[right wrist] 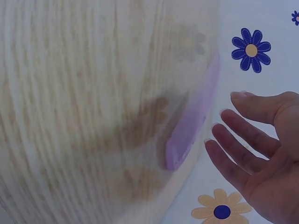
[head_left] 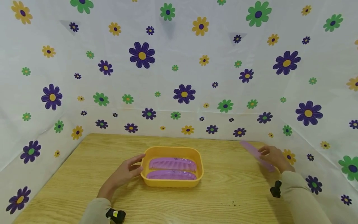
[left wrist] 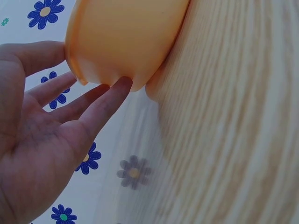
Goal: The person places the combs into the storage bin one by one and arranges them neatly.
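A yellow plastic basin point(head_left: 173, 183) sits on the table, with one purple comb point(head_left: 172, 162) lying in it behind another purple comb point(head_left: 171, 175), teeth toward the front. My left hand point(head_left: 123, 173) touches the basin's left end, its fairly straight fingertips against the rim and outer wall in the left wrist view. At the table's far right a third purple comb point(right wrist: 191, 123) lies slanted. Beside and above it hovers my right hand point(head_left: 274, 158), fingers spread and loosely bent. In the right wrist view a gap shows between the fingertips and this comb.
The wood-grain table point(head_left: 218, 199) ends at a white flowered sheet point(head_left: 179, 74) that rises at the back and both sides. Some dark specks point(head_left: 233, 203) lie on the tabletop at the front right. Small black devices are strapped at both wrists.
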{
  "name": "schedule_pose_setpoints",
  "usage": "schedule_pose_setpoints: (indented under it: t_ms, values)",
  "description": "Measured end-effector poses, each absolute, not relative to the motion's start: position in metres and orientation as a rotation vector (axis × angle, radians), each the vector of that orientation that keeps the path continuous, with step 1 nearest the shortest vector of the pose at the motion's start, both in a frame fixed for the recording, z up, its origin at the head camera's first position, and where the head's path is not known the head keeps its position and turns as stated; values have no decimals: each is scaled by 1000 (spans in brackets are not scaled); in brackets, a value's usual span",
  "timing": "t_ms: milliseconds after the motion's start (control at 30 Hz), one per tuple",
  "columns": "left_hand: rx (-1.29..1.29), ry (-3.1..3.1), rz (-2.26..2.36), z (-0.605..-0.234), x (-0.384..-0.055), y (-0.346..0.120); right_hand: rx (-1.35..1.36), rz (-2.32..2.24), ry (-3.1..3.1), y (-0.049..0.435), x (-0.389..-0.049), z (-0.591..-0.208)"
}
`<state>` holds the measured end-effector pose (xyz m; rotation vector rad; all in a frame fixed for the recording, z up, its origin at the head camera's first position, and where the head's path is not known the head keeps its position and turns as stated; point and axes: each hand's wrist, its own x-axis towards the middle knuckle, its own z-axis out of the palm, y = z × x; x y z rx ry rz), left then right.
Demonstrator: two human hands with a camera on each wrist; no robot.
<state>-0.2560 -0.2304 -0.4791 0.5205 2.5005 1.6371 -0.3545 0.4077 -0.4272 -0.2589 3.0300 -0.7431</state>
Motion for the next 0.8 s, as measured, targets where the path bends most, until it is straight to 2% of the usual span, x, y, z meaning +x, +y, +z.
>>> schedule_pose_setpoints:
  t_ms: [500, 800]
  values:
    - [479, 2485, 1646, -478, -255, -231, -210, -685, 3082, 421, -354, -449]
    - [476, 2477, 1649, -478, -255, -230, -70, -655, 3012, 423, -352, -450]
